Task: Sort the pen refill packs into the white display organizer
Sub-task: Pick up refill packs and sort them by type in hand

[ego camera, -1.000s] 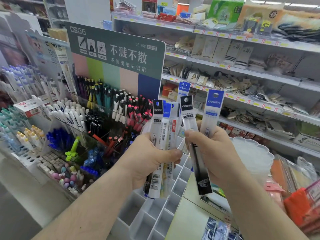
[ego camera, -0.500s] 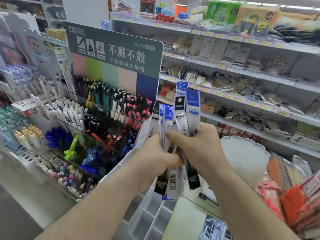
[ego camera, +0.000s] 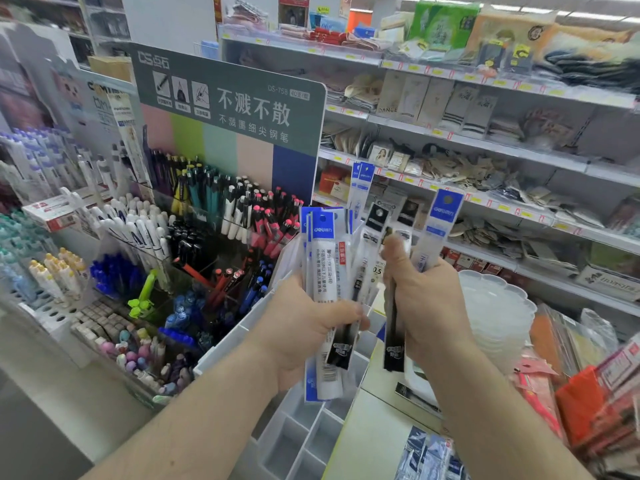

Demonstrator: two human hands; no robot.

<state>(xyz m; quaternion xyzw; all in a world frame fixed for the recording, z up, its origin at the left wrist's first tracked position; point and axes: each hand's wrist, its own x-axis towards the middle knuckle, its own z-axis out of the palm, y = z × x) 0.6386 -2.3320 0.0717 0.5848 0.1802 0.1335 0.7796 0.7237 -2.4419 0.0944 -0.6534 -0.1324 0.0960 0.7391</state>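
Observation:
My left hand [ego camera: 301,327] grips a bundle of pen refill packs [ego camera: 325,268], long clear sleeves with blue headers, held upright. My right hand [ego camera: 426,303] holds two more refill packs [ego camera: 438,230], one with a blue header and one with a black lower end, a little to the right of the bundle. Both hands hover above the white display organizer [ego camera: 298,441], whose square compartments show below and between my forearms.
A tiered pen display [ego camera: 194,237] with a green sign fills the left. Store shelves [ego camera: 485,161] of small goods run along the right. More refill packs [ego camera: 429,455] lie on the counter at the bottom, beside a stack of clear plastic trays [ego camera: 498,317].
My hands came together half a second ago, merging the packs. Now they have separated again, the right hand keeping two packs and the left holding the thicker bundle.

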